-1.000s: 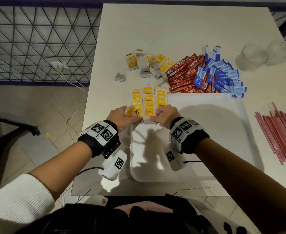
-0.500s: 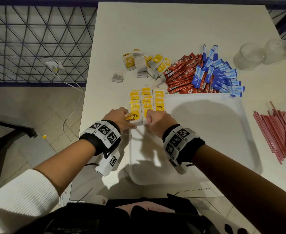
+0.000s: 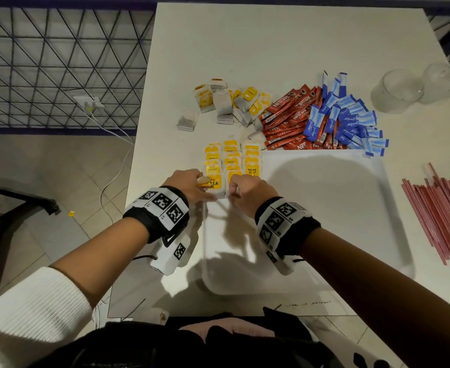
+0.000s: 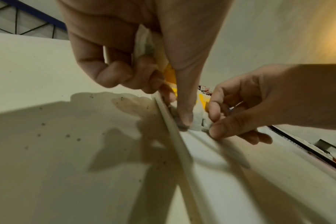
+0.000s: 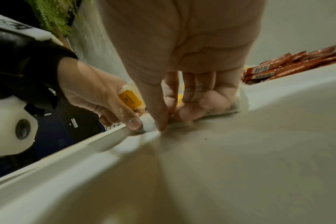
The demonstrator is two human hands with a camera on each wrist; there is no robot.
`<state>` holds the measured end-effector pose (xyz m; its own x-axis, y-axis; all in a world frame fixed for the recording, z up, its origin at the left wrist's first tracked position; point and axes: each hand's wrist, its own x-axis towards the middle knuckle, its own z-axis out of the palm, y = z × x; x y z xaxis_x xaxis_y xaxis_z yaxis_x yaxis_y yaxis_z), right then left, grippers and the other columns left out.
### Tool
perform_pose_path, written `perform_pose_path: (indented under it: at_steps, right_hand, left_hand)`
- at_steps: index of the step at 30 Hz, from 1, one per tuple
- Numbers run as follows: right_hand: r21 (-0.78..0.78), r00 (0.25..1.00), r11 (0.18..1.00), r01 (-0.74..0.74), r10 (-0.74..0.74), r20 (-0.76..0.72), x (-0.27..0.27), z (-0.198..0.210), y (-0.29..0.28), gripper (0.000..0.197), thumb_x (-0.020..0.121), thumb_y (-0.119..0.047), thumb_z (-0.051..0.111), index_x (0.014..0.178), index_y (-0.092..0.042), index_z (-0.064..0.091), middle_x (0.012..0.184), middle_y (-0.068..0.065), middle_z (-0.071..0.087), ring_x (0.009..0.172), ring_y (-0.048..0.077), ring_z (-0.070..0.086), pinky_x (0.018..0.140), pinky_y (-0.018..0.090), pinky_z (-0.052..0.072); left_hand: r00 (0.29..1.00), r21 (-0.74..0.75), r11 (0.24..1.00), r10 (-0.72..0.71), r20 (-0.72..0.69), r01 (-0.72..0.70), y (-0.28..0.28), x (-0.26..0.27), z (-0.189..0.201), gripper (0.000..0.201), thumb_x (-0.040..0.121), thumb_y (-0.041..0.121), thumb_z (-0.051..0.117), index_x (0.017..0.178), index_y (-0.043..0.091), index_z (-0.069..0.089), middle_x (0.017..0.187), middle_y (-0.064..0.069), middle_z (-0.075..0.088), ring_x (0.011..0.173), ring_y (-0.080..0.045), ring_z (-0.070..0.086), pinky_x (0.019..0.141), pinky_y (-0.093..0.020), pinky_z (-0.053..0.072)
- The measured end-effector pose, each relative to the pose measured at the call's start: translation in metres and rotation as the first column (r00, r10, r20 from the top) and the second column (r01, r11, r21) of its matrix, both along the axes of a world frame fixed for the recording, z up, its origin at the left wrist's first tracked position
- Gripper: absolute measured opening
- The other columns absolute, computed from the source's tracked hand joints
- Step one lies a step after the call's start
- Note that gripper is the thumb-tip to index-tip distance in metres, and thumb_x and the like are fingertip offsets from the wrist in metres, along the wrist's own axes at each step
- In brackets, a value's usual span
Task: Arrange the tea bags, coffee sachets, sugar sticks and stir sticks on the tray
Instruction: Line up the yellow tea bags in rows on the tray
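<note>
While the head view shows both hands meeting at the near end of three rows of tea bags laid in the tray's far-left corner, only the wrist views show the grips. Left hand: fingers curled round a spare tea bag with a yellow tag, thumb tip down on the white bag at the row end beside the tray rim. Right hand: thumb and fingertips pinch the edge of the nearest white bag against the tray floor. Head view alone gives the stock on the surface: loose tea bags beyond the tray, red coffee sachets and blue sugar sticks touching the tray's far rim, red stir sticks right of the tray, apart from it. Two clear cups sit at the far right. Right wrist view also catches the coffee sachets past the rim.
</note>
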<state>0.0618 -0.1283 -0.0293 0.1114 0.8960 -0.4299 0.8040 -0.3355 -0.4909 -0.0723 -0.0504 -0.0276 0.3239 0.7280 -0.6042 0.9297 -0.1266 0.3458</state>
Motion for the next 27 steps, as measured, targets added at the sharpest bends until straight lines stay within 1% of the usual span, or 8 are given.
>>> perform_pose_path:
  at_steps: [5, 8, 11, 13, 15, 19, 22, 27]
  right_hand:
    - [-0.027, 1.000, 1.000, -0.005, 0.005, -0.002, 0.004, -0.001, 0.002, 0.006, 0.089, -0.020, 0.054, 0.094, -0.018, 0.054, 0.104, 0.002, 0.057, 0.099, 0.022, 0.052, 0.075, 0.025, 0.035]
    - [-0.049, 0.999, 0.999, -0.007, 0.005, -0.047, 0.007, 0.000, 0.004, 0.008, 0.087, -0.026, 0.057, 0.087, -0.022, 0.049, 0.087, -0.002, 0.052, 0.089, 0.020, 0.051, 0.073, 0.026, 0.035]
    - [0.012, 0.954, 0.997, 0.076, -0.069, -0.291, 0.011, 0.007, 0.004, 0.015, 0.083, -0.027, 0.064, 0.089, -0.022, 0.051, 0.069, -0.004, 0.049, 0.068, 0.016, 0.049, 0.066, 0.027, 0.040]
    - [0.015, 0.853, 0.986, 0.168, -0.138, -0.504, 0.012, 0.015, 0.003, 0.019, 0.083, -0.018, 0.066, 0.097, -0.019, 0.053, 0.066, -0.003, 0.048, 0.057, 0.012, 0.046, 0.056, 0.021, 0.039]
    - [-0.026, 0.768, 0.976, 0.217, -0.187, -0.612, 0.014, 0.022, 0.002, 0.022, 0.086, -0.012, 0.062, 0.106, -0.015, 0.052, 0.069, -0.001, 0.047, 0.054, 0.012, 0.045, 0.045, 0.013, 0.037]
    - [-0.025, 0.734, 0.961, 0.274, -0.225, -0.641, 0.025, 0.027, -0.002, 0.013, 0.087, -0.016, 0.061, 0.099, -0.021, 0.055, 0.071, -0.001, 0.053, 0.053, 0.012, 0.048, 0.041, 0.008, 0.034]
    - [0.033, 0.725, 0.953, 0.301, -0.206, -0.657, 0.034, 0.029, -0.007, 0.008, 0.086, -0.015, 0.062, 0.083, -0.021, 0.059, 0.069, 0.002, 0.057, 0.050, 0.002, 0.049, 0.044, 0.008, 0.035]
    - [0.043, 0.753, 0.958, 0.283, -0.195, -0.628, 0.051, 0.031, -0.014, 0.006, 0.087, -0.007, 0.061, 0.080, -0.009, 0.060, 0.063, 0.002, 0.055, 0.040, -0.003, 0.047, 0.044, 0.007, 0.034]
  left_hand:
    - [0.999, 0.029, 1.000, 0.010, 0.041, -0.011, 0.002, 0.000, 0.005, 0.036, 0.078, 0.043, 0.069, 0.088, 0.013, 0.051, 0.090, -0.004, 0.054, 0.088, -0.023, 0.050, 0.070, -0.025, 0.034]
    - [0.994, 0.028, 0.999, 0.033, 0.101, -0.036, 0.002, 0.000, 0.010, 0.030, 0.079, 0.042, 0.068, 0.077, 0.018, 0.050, 0.081, -0.001, 0.054, 0.082, -0.018, 0.049, 0.063, -0.026, 0.035]
    - [0.955, -0.089, 0.995, 0.073, 0.288, -0.049, 0.001, 0.003, 0.015, 0.026, 0.077, 0.035, 0.073, 0.072, 0.024, 0.049, 0.063, 0.008, 0.051, 0.057, -0.008, 0.046, 0.052, -0.021, 0.034]
    - [0.890, -0.220, 0.975, 0.134, 0.436, -0.039, 0.000, 0.006, 0.019, 0.022, 0.081, 0.017, 0.068, 0.068, 0.020, 0.051, 0.048, 0.009, 0.052, 0.041, -0.006, 0.043, 0.045, -0.021, 0.034]
    - [0.856, -0.289, 0.957, 0.159, 0.491, -0.012, -0.002, 0.010, 0.022, 0.026, 0.085, 0.002, 0.061, 0.065, 0.016, 0.051, 0.041, 0.009, 0.052, 0.034, -0.003, 0.040, 0.040, -0.015, 0.034]
    - [0.838, -0.372, 0.925, 0.142, 0.526, 0.076, -0.012, 0.021, 0.028, 0.025, 0.087, 0.007, 0.061, 0.063, 0.013, 0.057, 0.042, 0.008, 0.054, 0.035, -0.001, 0.042, 0.040, -0.011, 0.035]
    - [0.837, -0.426, 0.895, 0.130, 0.532, 0.132, -0.022, 0.031, 0.026, 0.030, 0.089, 0.015, 0.058, 0.060, 0.012, 0.058, 0.043, 0.008, 0.056, 0.037, 0.000, 0.046, 0.041, -0.011, 0.037]
    - [0.795, -0.479, 0.872, 0.220, 0.565, 0.099, -0.029, 0.040, 0.018, 0.012, 0.085, 0.022, 0.059, 0.078, 0.015, 0.065, 0.064, 0.009, 0.068, 0.055, -0.002, 0.060, 0.054, -0.013, 0.044]
